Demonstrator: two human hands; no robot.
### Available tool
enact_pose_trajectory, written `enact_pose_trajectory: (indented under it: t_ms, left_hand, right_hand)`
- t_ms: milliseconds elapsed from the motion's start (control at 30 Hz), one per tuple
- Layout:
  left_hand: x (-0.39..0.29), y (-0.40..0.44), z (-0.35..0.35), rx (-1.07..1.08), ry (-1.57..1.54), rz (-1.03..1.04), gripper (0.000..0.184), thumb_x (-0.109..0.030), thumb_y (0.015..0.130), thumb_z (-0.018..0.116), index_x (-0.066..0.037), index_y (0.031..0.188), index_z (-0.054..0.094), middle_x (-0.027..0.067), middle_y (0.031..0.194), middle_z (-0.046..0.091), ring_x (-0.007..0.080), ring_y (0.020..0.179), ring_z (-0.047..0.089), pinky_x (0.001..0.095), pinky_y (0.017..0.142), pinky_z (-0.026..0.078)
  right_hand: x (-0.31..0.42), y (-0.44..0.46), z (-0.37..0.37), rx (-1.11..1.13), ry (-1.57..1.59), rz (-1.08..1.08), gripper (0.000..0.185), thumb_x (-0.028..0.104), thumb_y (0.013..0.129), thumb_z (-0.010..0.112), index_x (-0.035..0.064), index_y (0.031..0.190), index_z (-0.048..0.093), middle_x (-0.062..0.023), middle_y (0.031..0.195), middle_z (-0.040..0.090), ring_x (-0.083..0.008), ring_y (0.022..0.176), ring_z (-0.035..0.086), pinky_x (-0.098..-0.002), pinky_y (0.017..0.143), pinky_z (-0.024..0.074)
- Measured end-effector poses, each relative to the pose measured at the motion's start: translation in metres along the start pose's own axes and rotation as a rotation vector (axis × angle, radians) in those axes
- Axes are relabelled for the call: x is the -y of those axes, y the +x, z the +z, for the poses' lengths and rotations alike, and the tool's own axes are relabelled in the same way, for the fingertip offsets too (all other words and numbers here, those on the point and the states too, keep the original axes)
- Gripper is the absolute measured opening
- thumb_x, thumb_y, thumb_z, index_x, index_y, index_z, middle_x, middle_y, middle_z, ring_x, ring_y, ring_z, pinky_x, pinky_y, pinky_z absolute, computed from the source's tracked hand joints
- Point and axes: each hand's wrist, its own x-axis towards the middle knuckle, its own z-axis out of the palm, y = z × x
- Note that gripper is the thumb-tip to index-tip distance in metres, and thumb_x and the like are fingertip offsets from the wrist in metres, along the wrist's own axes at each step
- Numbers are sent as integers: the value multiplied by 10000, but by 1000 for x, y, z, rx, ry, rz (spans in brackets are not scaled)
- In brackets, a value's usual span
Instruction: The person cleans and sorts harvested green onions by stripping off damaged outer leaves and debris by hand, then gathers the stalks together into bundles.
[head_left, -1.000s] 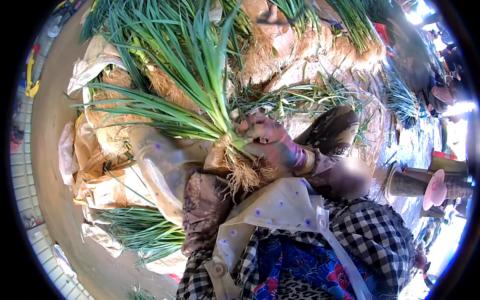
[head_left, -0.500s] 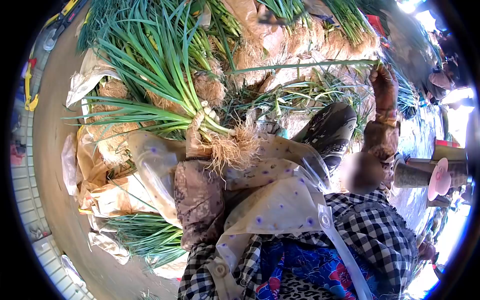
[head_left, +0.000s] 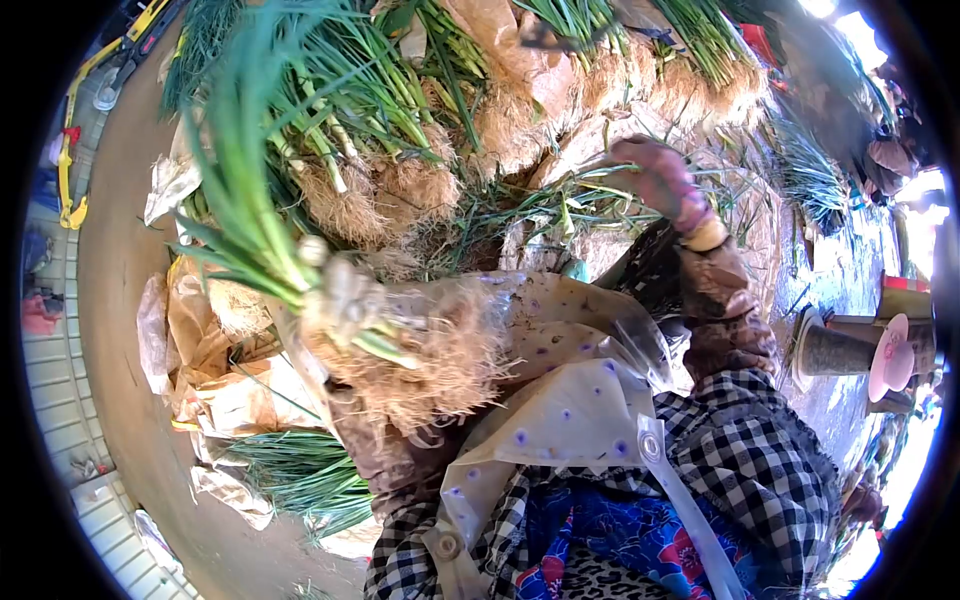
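Observation:
My left hand point(head_left: 316, 312) is closed round a bunch of green onions point(head_left: 262, 225), low in front of the apron's left side. Their long green leaves point up and left and are smeared by motion. The white bulbs and pale, stringy roots point(head_left: 425, 345) hang to the right and cover most of the hand. My right hand point(head_left: 660, 180) is raised over a heap of loose green leaves point(head_left: 560, 205) beyond my shoe. It is blurred, and I cannot make out its fingers or whether they hold anything.
Bundles of green onions point(head_left: 400, 180) with tangled roots lie in a row at the back. More onion leaves point(head_left: 300, 470) lie at the lower left beside brown wrapping point(head_left: 250, 400). A pink hat point(head_left: 890, 360) is at the right. My apron point(head_left: 545, 420) covers my lap.
The onion bunch in my left hand has come down and nearer to me, its leaves swinging more upright. My right hand has moved left; the long leaf it held no longer shows in it.

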Motion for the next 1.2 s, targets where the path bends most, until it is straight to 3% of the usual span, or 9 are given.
enact_pose_trajectory:
  t_ms: [267, 367, 433, 567, 700, 733, 1000, 1100, 1200]
  left_hand:
    - [-3, 4, -22, -66, 139, -6, 139, -229, 874, 525, -105, 934, 513, -18, 672, 477, 104, 665, 473, 331, 672, 486]
    - [8, -4, -40, -130, 36, -162, 154, -236, 865, 559, -106, 944, 538, -16, 681, 488, 93, 681, 461, 309, 693, 449]
    - [21, -14, -29, -280, 2, -20, 158, -229, 883, 514, -78, 851, 480, 0, 652, 436, 148, 649, 445, 221, 458, 447]
    - [28, -19, 6, -540, 76, 85, 146, -191, 865, 528, -50, 892, 500, 26, 683, 469, 164, 688, 466, 304, 639, 460]
    - [45, -21, -54, -483, 357, -47, 333, -193, 849, 556, -15, 1109, 446, 78, 834, 533, 179, 776, 547, 344, 689, 517]
    - [51, -23, -74, -576, 508, -104, 339, -201, 847, 560, -10, 1110, 460, 95, 898, 554, 174, 728, 572, 343, 703, 551]
    - [78, -40, -33, -788, 390, 125, 187, -9, 791, 595, 55, 955, 532, 98, 825, 572, 163, 684, 571, 215, 610, 517]
    - [87, -46, -71, -724, 459, 199, 221, -47, 776, 624, 24, 976, 562, 72, 861, 586, 141, 727, 578, 226, 621, 510]
    - [101, -37, -51, -689, 507, 303, 266, -15, 767, 621, 26, 1015, 535, 69, 881, 578, 133, 733, 572, 221, 634, 500]
  right_hand:
    - [-109, 89, 125, -24, -236, 645, 562, 317, 818, 608, 26, 1251, 400, -148, 1087, 541, -239, 775, 616, -320, 593, 528]
    - [-150, 97, 138, -169, 188, 874, 456, 299, 825, 611, 18, 1151, 460, -139, 865, 620, -212, 539, 591, -300, 510, 517]
    - [-150, 102, 119, 33, -408, 577, 294, 291, 860, 563, 55, 1007, 466, -53, 664, 501, -127, 450, 479, -254, 419, 470]
    - [-45, 95, 132, -40, -940, -335, 347, 377, 841, 552, 58, 707, 570, -15, 527, 478, -86, 408, 432, -247, 375, 405]
    - [9, 76, 166, 201, -1168, 415, 241, 301, 767, 663, 126, 931, 636, -22, 696, 606, -118, 486, 538, -243, 433, 455]
    - [-4, 60, 163, 263, -1236, 108, 250, 323, 778, 646, 133, 940, 635, -19, 678, 604, -104, 478, 533, -234, 436, 452]
    - [-47, 27, 186, 360, -747, 102, 196, 270, 819, 598, 96, 909, 604, -4, 642, 555, -111, 500, 507, -247, 464, 436]
    - [-116, 68, 170, 164, 143, -432, 187, 257, 821, 594, 78, 877, 595, -9, 643, 548, -114, 516, 509, -255, 476, 433]
    - [-127, 109, 176, 3, -306, -731, 292, 316, 774, 655, 45, 840, 570, -40, 658, 595, -169, 559, 574, -313, 525, 480]
